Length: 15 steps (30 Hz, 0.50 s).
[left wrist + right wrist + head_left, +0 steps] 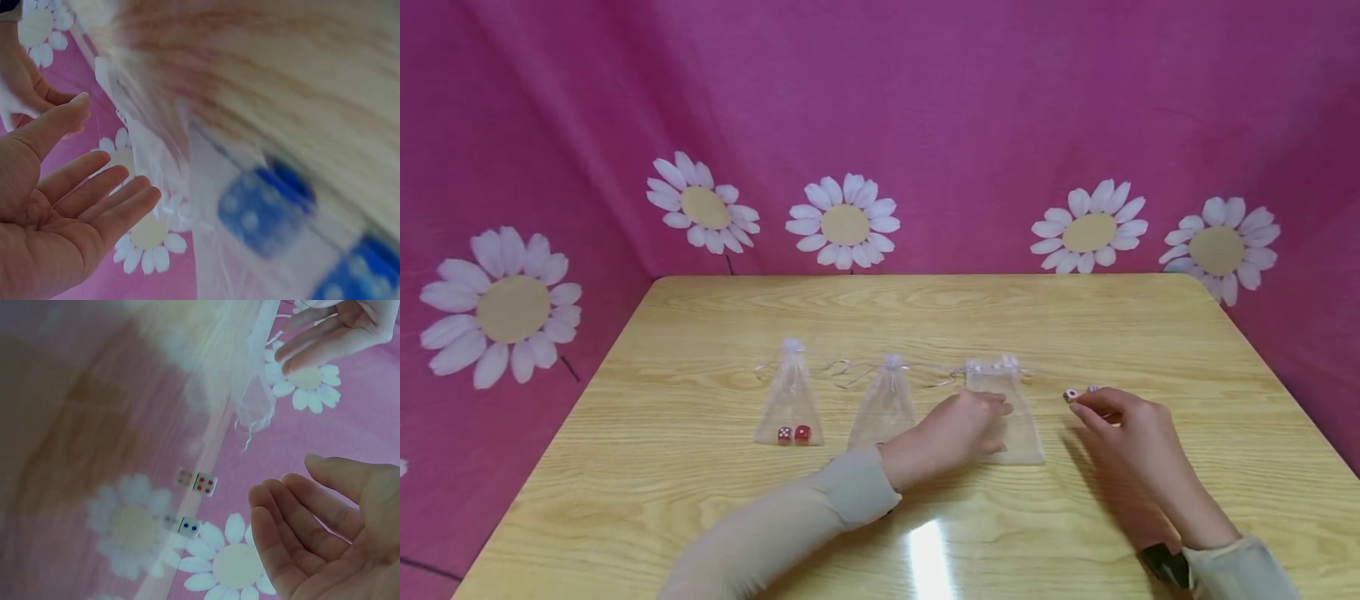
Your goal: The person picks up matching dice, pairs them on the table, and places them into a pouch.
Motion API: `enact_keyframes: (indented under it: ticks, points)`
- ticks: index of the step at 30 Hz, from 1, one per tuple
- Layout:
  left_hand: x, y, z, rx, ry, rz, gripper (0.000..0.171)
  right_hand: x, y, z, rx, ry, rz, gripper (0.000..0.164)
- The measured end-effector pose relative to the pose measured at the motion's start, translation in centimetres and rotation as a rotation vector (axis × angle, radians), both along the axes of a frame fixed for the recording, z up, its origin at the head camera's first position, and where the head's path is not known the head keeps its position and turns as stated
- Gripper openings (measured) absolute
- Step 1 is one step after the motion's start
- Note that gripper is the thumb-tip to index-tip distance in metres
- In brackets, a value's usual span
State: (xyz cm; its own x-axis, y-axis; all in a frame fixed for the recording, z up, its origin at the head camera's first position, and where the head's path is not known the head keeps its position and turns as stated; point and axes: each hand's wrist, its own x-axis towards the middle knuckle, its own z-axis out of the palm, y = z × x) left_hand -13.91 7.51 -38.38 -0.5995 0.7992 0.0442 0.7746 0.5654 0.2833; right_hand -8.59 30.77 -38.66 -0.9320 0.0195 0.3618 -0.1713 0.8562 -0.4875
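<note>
My left hand [955, 429] reaches over the right-hand sheer drawstring bag [1022, 437], its fingers loosely extended and holding nothing. That bag lies flat with a wide, ungathered top. Farther right, my right hand [1131, 429] is beside two white dice, its fingertips overlapping the nearer die [1071, 395] in the head view. In the right wrist view the relaxed fingers are apart from both dice, one die [205, 484] showing red dots and the other die [190, 527] blue dots. Blue dice [259, 212] appear near the left wrist, hidden by the arm in the head view.
A sheer bag [792, 392] with two red dice [793, 434] lies at the left, its top gathered. The gathered middle bag [883, 408] is partly under my left forearm. Thin drawstrings spread between the bags on the wooden table [700, 517]. A pink flowered curtain [955, 125] surrounds it.
</note>
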Motion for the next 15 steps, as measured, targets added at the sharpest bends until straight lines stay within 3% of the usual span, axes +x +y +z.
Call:
enact_keyframes:
  ticks: [8,15]
  points:
    - [0.4,1.1,-0.5,-0.121,0.014,0.006,0.03,0.1,1.3,0.0,0.008,-0.033,-0.047,0.012]
    - [0.4,1.5,-0.8,-0.138,0.003,0.003,0.029,-0.1,2.7,-0.1,0.015,-0.082,-0.066,0.018]
